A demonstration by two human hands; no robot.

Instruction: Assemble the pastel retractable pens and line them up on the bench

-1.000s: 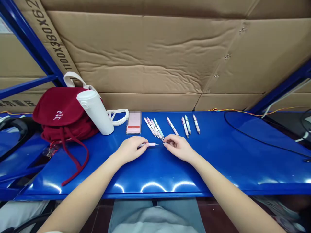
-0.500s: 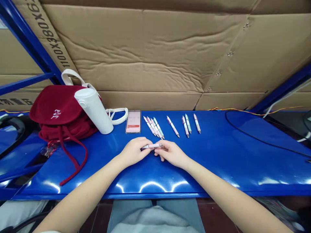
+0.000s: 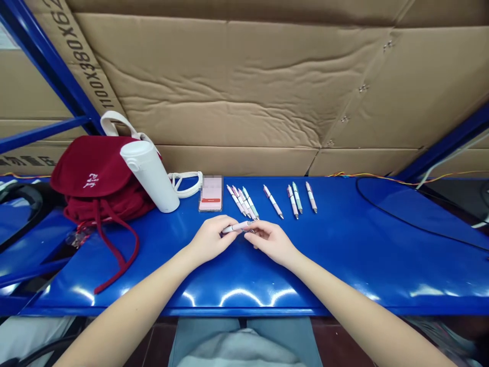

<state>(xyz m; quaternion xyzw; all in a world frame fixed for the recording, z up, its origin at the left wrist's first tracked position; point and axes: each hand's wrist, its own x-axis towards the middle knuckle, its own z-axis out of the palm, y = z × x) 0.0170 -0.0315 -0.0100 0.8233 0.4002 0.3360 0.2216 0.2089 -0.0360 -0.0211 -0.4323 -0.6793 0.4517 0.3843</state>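
Observation:
Between my two hands, above the front part of the blue table, is a white and pink pen. My left hand is closed around its left part. The fingertips of my right hand pinch at the pen's tip end, partly hiding it. Just beyond my hands lies a group of several pens in pink, white and green. Farther right are a lone pink and white pen, a pink pen beside a green pen, and another pink pen.
A phone lies left of the pens. A white bottle leans on a dark red bag at the left. A black cable crosses the right side. Cardboard walls off the back.
The pen has tilted slightly, its right end rising, and my right fingers have closed in more around its tip. The view has shifted a little. The pens on the table stay put.

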